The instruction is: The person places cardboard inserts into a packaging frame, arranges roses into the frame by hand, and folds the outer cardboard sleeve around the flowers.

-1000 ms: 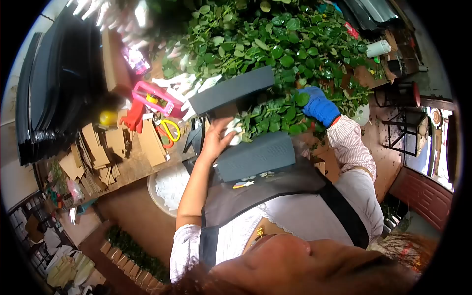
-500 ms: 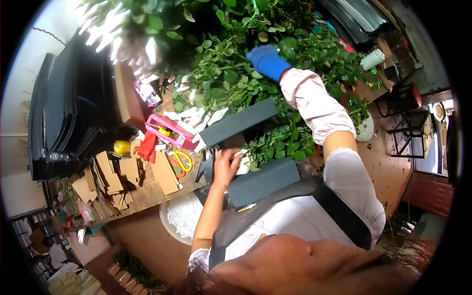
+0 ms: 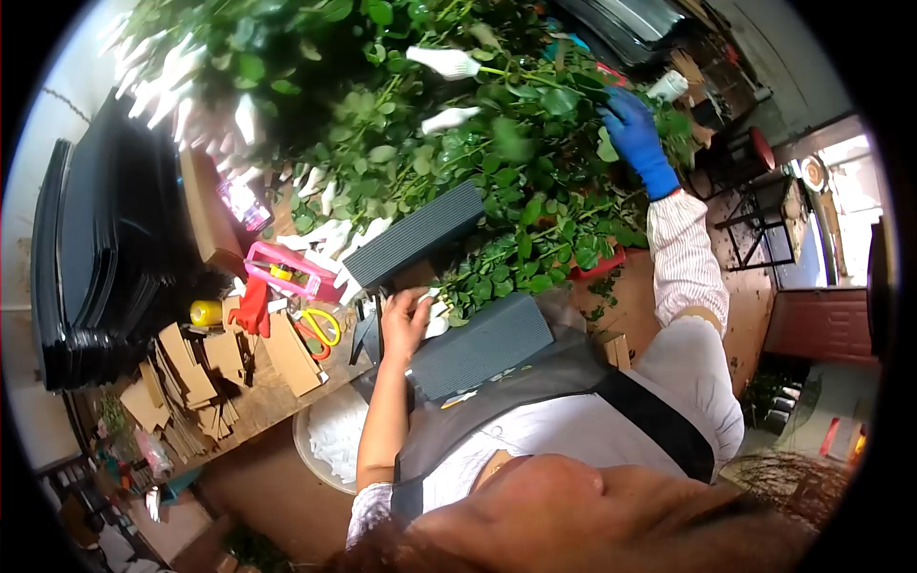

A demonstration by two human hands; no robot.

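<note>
My bare left hand (image 3: 406, 320), fingers bent, rests on the white-sleeved rose heads (image 3: 437, 317) lying between two dark grey corrugated boards, the rear board (image 3: 415, 236) and the front board (image 3: 487, 346). Leafy stems run rightward from those heads. My right hand (image 3: 632, 134), in a blue glove, is closed at the far right of the leafy pile. From it a long rose (image 3: 444, 63) reaches left, its bud covered by a white sleeve. The gloved fingertips are partly hidden by leaves. Another white-sleeved bud (image 3: 449, 119) lies below that stem.
Left on the bench are a pink holder (image 3: 296, 272), yellow-handled scissors (image 3: 323, 329), a red glove (image 3: 251, 307), cardboard pieces (image 3: 291, 353) and yellow tape (image 3: 205, 312). Black sheets (image 3: 115, 229) stand at far left. A tub of white sleeves (image 3: 334, 439) stands below the bench edge.
My gloved right hand has moved right, away from the middle of the pile, and a white-sleeved rose now extends from it. My left hand stays by the boards. The view has shifted.
</note>
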